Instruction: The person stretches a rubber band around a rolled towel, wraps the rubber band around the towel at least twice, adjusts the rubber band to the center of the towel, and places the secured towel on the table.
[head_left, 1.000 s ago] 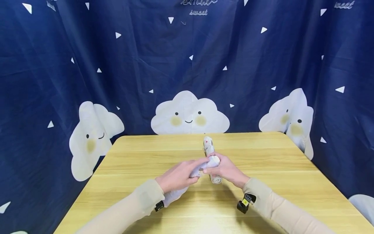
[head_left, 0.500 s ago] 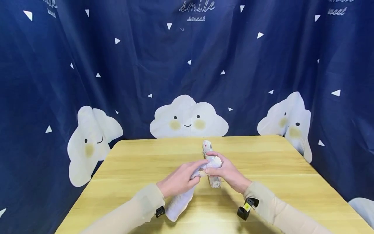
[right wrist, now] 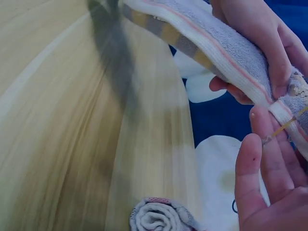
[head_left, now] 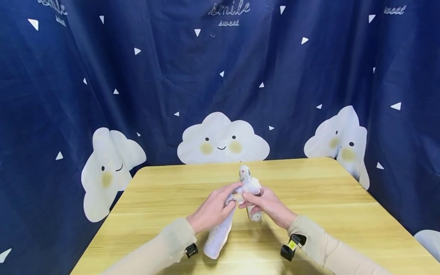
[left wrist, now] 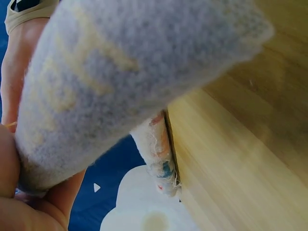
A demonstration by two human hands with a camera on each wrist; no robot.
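A rolled lilac-grey towel [head_left: 216,238] slants toward the front edge, narrowed around its middle. My left hand [head_left: 211,210] pinches that narrow part from above, its fingers and thumb on either side. Close to it, my right hand [head_left: 271,206] has its thumb over the towel's far part and its other fingers below. In the right wrist view a thin yellowish rubber band [right wrist: 284,129] runs from the right fingers across the towel's pale hem. The hem's yellow-and-grey striped band faces the table. In the left wrist view the towel [left wrist: 120,72] covers most of the hands.
A second rolled towel [head_left: 255,215], white with coloured print, lies on the wooden table [head_left: 309,229] beneath and behind the right hand. Its spiral end [right wrist: 156,219] shows in the right wrist view. A dark blue curtain [head_left: 154,76] with clouds stands behind the table.
The right hand has turned, its fingers moving from spread around the towel's far end to below it. The towel's near end has swung out to the right from under the left forearm.
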